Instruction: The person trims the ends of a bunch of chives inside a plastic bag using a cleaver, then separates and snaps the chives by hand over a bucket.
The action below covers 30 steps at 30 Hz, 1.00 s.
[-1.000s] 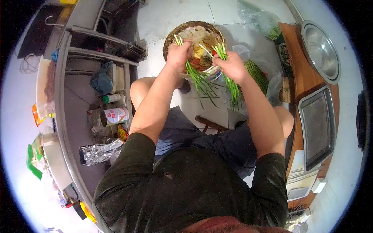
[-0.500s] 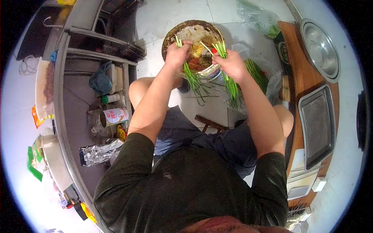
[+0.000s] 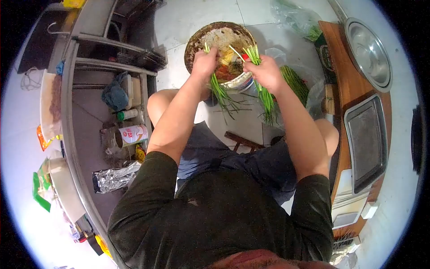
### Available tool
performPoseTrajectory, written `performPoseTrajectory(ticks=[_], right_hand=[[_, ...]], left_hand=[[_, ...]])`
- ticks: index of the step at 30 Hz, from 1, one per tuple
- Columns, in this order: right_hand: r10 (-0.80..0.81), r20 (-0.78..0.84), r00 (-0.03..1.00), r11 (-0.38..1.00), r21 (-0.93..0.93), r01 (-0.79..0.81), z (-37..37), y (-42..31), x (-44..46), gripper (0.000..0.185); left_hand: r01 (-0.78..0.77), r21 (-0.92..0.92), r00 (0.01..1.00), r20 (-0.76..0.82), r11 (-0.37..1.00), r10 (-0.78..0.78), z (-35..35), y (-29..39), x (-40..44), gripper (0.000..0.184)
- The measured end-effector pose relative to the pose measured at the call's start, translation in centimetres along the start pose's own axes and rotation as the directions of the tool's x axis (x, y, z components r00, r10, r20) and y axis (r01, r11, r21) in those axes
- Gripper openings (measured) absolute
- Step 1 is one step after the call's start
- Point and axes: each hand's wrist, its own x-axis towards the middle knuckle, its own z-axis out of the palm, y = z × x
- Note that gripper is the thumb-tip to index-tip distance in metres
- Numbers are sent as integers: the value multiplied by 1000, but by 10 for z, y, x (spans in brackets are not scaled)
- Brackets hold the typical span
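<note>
My left hand (image 3: 204, 63) is closed around a small bunch of garlic chives (image 3: 219, 95), pale cut ends up and thin green leaves hanging down. A thicker bunch of garlic chives (image 3: 266, 102) is gripped in my right hand (image 3: 266, 72), its stalk ends pointing up and one pale stalk slanting out to the left. Both hands are over the near rim of a round bucket (image 3: 193, 37) with a dirty, crusted inside. Yellow and reddish scraps (image 3: 229, 57) lie in it. Something small and red (image 3: 245, 57) shows beside my right thumb; I cannot make it out.
More chives (image 3: 295, 85) lie on plastic to the right of the bucket. A clear bag (image 3: 293, 19) with greens is on the floor behind. A metal basin (image 3: 368, 54) and a baking tray (image 3: 366, 143) rest on the wooden surface at right. A shelf with a can (image 3: 133, 134) stands left.
The view has shifted slightly. My left hand's fingers have drawn in a little over the chives, while both bunches stay in the hands at nearly the same place.
</note>
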Motion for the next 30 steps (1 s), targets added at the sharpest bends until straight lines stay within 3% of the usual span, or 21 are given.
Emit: performPoseTrajectory(ticks=[2, 4, 6, 7, 10, 15, 18, 19, 22, 27, 30], right_hand=[[10, 4, 1000, 1000, 17, -10, 0, 0, 0, 22], [22, -1, 1000, 997, 77, -22, 2, -4, -3, 21], [37, 3, 999, 988, 151, -37, 2, -8, -4, 19], [48, 8, 999, 979, 197, -49, 2, -10, -5, 18], [89, 36, 995, 962, 257, -95, -1, -16, -8, 15], [74, 143, 987, 951, 286, -113, 2, -17, -9, 16], [81, 186, 979, 914, 378, -147, 1, -16, -9, 20], [107, 176, 978, 895, 412, -172, 1, -17, -9, 19], [149, 193, 970, 857, 464, -224, -3, -18, -11, 21], [150, 244, 958, 838, 482, -254, -5, -24, -13, 21], [121, 256, 959, 847, 476, -234, -5, -21, -13, 20]], left_hand=[[-43, 276, 996, -57, 960, 61, 4, -18, 15, 20], [-223, 377, 955, -100, 899, 279, 12, -33, 14, 28], [-155, 398, 975, -88, 904, 205, 16, -21, 8, 27], [-35, 382, 993, -87, 924, 74, 16, -10, 2, 32], [35, 71, 999, -4, 997, -35, 20, -7, -9, 42], [-30, -342, 985, 148, 939, 86, 43, 11, -32, 29], [8, -461, 983, 166, 887, 77, 47, 22, -38, 30], [47, -443, 984, 175, 895, 35, 44, 28, -41, 34], [-35, -499, 982, 142, 866, 122, 45, 14, -29, 36], [28, -533, 977, 194, 846, 90, 34, 22, -35, 35], [15, -433, 976, 203, 901, 81, 30, 30, -39, 35]])
